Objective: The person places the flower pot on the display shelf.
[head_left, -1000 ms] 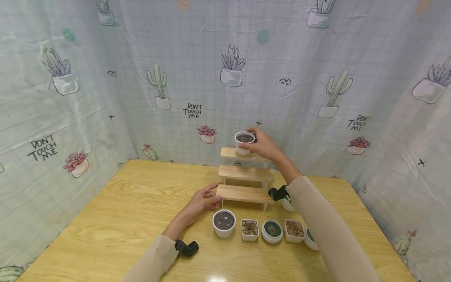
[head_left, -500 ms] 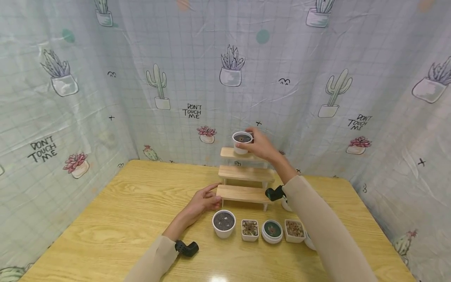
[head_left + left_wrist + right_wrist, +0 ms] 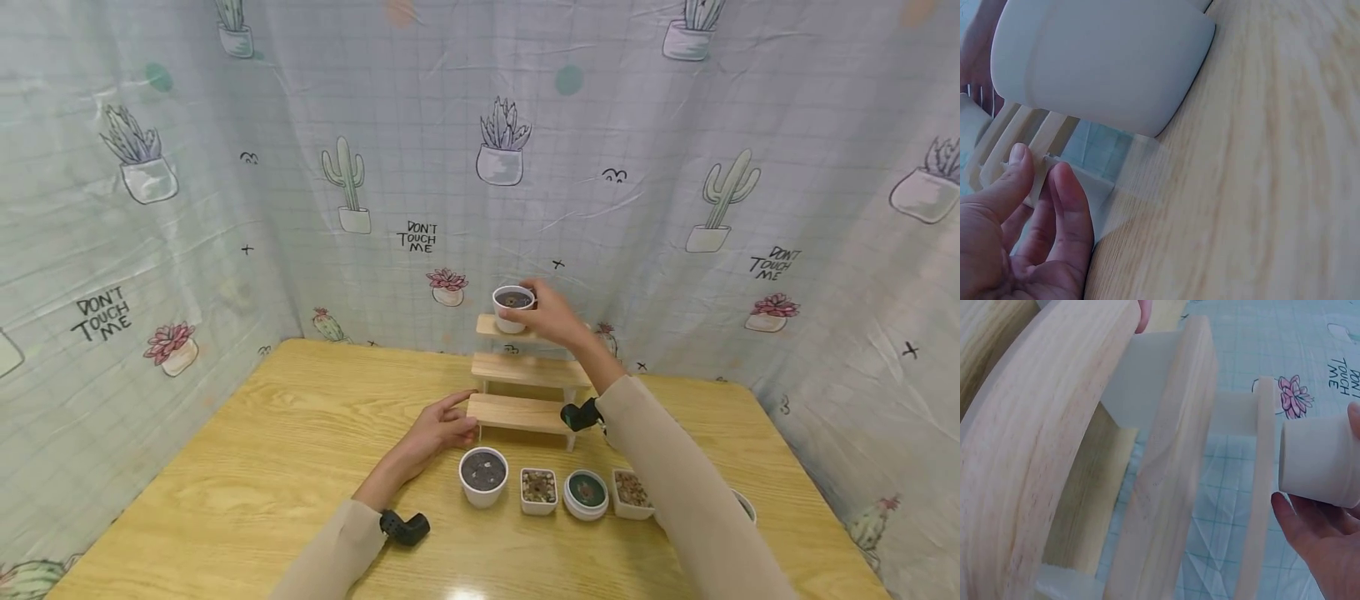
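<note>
My right hand [image 3: 553, 315] grips a white flowerpot [image 3: 512, 323] filled with dark soil, at the left part of the stand's top step. In the right wrist view, the upright pot [image 3: 1317, 456] sits very close to the top step [image 3: 1265, 431]; I cannot tell whether they touch. The three-tier wooden stand [image 3: 517, 410] has white legs. At the left end of its lowest step, my left hand [image 3: 433, 433] pinches the wood. The left wrist view shows thumb and fingers [image 3: 1072, 194] around that end, beside a white leg.
In front of the stand, a larger white pot [image 3: 483, 492], a square pebble pot [image 3: 538, 505], a round pot [image 3: 586, 510] and another square pot [image 3: 632, 508] line up. More pots are partly hidden by the right sleeve [image 3: 675, 467]. A cactus-print curtain [image 3: 420, 108] hangs behind the table [image 3: 247, 433].
My right hand has brought the white flowerpot a little to the left and down over the top step. The left hand keeps its hold on the lowest step. The head view has shifted slightly.
</note>
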Tool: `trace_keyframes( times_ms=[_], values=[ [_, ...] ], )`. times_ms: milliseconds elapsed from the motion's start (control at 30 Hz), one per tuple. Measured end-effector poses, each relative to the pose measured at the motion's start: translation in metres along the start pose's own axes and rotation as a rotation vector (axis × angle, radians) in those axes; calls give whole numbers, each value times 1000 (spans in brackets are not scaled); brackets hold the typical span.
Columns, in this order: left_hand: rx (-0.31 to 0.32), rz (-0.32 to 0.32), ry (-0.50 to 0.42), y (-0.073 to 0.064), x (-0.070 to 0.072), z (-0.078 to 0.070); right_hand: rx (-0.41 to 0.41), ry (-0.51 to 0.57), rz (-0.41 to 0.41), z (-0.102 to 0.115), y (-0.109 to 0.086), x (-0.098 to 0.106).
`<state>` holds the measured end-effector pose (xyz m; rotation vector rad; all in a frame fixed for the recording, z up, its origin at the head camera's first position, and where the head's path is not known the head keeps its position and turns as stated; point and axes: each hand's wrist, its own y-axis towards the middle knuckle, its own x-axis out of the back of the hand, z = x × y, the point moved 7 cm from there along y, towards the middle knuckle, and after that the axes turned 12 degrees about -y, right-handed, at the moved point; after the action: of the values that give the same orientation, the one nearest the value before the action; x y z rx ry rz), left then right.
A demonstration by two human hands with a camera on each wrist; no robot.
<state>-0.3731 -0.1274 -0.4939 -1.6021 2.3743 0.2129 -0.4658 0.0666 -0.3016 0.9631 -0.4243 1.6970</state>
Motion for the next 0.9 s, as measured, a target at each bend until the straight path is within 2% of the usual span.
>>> trace_keyframes(
  times_ms=[400, 900],
  values=[
    [-12, 14, 2, 0, -1, 0, -15, 44, 7, -5, -2, -6],
    [-10, 5, -4, 1, -2, -1, -8, 25, 4, -4, 2, -7]
  ],
)
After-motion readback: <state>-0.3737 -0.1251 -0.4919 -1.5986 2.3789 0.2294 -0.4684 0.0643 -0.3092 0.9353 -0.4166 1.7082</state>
